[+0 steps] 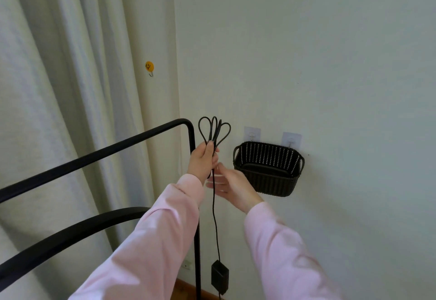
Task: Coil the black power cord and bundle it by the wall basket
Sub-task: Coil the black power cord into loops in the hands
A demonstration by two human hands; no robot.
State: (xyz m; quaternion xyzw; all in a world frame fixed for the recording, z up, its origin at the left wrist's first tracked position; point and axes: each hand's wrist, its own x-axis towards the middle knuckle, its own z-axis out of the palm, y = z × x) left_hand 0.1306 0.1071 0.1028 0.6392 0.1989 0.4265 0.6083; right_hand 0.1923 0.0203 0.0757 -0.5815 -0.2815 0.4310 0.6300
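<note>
Black power cord [214, 132] btwn rack [151, 132], basket [269, 177]

Reading this as a home, likely a bedroom. Pale floor-length curtains [70, 87] fill my left side, a plain painted wall [306, 51] the right. A yellow smiley stick-on hook [149, 67] sits near the corner, and a dark woven basket [269, 169] hangs off two adhesive hooks [252, 134]. Black tube frame [106, 151] in front (bed end or clothes rack, can't tell). Strip of wood floor [188, 291] at the bottom.
</note>
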